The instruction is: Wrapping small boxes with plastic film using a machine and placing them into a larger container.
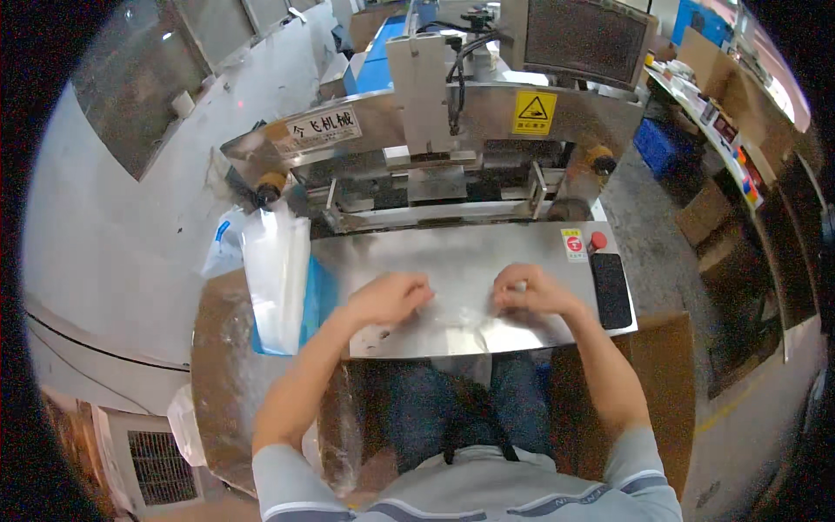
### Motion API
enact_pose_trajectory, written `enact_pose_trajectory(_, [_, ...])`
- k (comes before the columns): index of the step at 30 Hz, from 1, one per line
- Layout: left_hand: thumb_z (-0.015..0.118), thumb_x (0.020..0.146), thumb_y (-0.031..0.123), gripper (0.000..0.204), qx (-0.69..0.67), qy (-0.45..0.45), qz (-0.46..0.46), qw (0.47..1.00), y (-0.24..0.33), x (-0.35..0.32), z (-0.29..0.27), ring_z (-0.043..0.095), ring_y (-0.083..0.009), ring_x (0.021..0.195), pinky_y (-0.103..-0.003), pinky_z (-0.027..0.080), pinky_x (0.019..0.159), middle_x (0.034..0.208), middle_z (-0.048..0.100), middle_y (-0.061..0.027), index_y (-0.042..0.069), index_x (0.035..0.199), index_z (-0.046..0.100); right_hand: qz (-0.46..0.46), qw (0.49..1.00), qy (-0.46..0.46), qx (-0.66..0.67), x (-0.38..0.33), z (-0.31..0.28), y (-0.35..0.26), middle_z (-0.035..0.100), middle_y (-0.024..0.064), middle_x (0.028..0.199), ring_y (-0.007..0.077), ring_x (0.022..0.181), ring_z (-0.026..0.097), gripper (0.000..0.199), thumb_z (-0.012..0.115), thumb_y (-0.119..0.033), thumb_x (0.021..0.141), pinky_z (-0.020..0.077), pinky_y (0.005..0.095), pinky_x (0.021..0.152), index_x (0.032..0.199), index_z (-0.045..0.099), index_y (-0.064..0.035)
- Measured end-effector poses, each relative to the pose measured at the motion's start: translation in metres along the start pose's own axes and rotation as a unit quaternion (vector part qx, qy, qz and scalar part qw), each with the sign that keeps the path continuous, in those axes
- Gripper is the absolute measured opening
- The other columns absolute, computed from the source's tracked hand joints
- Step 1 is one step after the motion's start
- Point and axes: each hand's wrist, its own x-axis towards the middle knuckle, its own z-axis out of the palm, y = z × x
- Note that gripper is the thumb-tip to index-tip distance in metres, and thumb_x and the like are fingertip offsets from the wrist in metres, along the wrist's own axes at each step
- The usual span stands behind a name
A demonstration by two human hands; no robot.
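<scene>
My left hand (389, 298) and my right hand (528, 290) hover just over the steel worktop (391, 252), fingers curled and pinched. Between them stretches what looks like a thin clear plastic bag (463, 315), faint against the shiny metal and reaching to the front edge. Its outline is hard to make out, and the fingertips are partly hidden. To the left of my left hand, a stack of clear plastic bags (277, 270) leans in a blue holder (322, 291).
Beyond the worktop stands a machine with a metal crossbar (435, 211) and a yellow warning sign (533, 113). A red button (597, 241) and a black phone (612, 291) are at the right. Cardboard boxes (665, 357) flank my legs. A blue crate (658, 146) sits on the floor.
</scene>
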Motion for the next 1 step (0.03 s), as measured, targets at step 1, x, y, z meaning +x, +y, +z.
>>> enact_pose_trajectory(1, [0.062,0.095,0.037,0.036,-0.002,-0.021,-0.016,1.0,-0.0257,0.0174,-0.0023,0.068,-0.0301,0.097,-0.045,0.05,0.08,0.105,0.069,-0.0194,0.002,0.1,0.061,0.073,0.995,-0.016,0.065,0.0154,0.0004,0.0098,0.073,0.0075,0.094,0.0233,0.091,0.068,0.016,0.071,-0.022,0.09,0.0528,0.0357,0.086,0.092,0.073,-0.0061])
